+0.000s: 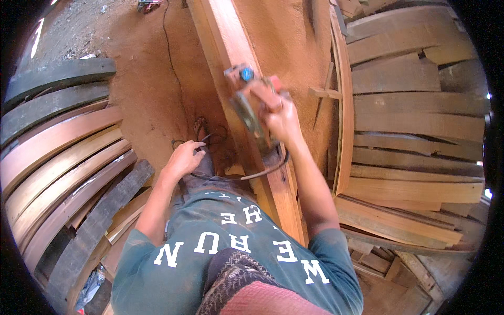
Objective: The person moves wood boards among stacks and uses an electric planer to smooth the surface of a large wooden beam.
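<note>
1. Power tool (247, 110) is showing blurred over the beam (227, 34), the right hand (282, 122) gripping its handle.
2. That beam is running lengthwise away from the person, nearer the right hand.
3. Left hand (182, 159) is hanging half-curled near the cord (262, 174); whether pinching it, I cannot tell.

Passage is offered between the left planks (63, 134) and beam (227, 31), partly blocked by the left hand (182, 159) and cord (265, 172).

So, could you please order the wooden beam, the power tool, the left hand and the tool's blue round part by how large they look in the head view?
Largest to smallest:
1. wooden beam
2. power tool, motion-blurred
3. left hand
4. blue round part
</note>
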A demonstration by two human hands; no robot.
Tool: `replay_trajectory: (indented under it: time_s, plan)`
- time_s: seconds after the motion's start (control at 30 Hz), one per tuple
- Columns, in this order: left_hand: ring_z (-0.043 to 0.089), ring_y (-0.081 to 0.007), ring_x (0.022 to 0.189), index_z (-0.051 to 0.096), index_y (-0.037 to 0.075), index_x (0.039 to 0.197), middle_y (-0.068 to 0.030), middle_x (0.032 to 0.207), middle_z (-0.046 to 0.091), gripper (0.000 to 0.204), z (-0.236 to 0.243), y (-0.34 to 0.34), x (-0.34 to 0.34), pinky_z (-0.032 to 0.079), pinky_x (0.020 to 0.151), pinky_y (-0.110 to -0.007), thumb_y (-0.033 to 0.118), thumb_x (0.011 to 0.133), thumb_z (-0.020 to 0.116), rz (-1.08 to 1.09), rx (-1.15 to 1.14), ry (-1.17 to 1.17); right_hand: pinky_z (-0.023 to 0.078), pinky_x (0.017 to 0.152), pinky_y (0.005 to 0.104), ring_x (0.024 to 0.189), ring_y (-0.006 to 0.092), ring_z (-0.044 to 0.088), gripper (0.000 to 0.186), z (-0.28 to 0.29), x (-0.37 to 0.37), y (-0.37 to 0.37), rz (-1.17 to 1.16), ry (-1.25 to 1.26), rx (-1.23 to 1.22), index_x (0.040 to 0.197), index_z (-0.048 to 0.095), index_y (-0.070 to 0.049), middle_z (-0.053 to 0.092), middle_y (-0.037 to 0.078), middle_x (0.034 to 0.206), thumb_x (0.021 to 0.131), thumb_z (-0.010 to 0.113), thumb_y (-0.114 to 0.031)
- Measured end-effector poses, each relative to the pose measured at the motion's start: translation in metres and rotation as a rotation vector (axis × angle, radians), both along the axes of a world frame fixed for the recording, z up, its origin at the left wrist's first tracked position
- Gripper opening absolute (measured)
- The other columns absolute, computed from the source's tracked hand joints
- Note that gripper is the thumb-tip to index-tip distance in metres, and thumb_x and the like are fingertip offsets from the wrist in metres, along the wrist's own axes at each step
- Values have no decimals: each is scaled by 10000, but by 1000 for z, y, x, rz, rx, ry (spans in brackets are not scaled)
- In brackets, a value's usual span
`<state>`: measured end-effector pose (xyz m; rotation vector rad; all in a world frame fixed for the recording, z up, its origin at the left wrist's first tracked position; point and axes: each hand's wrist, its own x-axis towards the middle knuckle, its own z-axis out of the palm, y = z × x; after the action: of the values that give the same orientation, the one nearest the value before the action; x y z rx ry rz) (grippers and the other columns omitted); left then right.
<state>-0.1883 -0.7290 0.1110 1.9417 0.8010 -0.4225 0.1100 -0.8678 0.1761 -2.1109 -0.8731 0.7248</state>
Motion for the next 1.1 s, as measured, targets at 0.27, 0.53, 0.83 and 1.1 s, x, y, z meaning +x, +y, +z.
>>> replay_trajectory:
  time_s: [0.27,0.53,0.83,1.1]
  plan:
    - [655,-426,1155,710,13,1283,-239,1198,698,375,19,78,46,521,1011,-478,236,990,637,-13,158,-179,593,866,448,959,354,767,332,-22,106,246,21,-82,-56,1179,759,-256,784,187,971,914,688,-442]
    - [685,-428,1081,757,25,1171,-242,1097,724,309,29,137,68,551,971,-509,214,963,631,-118,390,-228,552,924,458,1072,379,702,352,-13,76,174,105,-308,159,1235,711,-205,704,176,1182,890,640,-182]
    - [671,-421,1191,744,33,1263,-260,1255,712,417,-9,77,66,524,1056,-491,292,943,676,-452,113,-28,559,925,420,1045,284,720,306,15,-75,-121,-301,135,-94,1165,707,-60,755,155,1099,872,739,-145]
    - [656,-412,1233,715,25,1311,-253,1287,705,441,-8,70,104,501,1087,-471,286,959,666,-461,76,-62,567,963,443,1139,372,721,410,8,-77,-123,-367,154,-33,1276,693,-85,756,203,1172,901,742,-244]
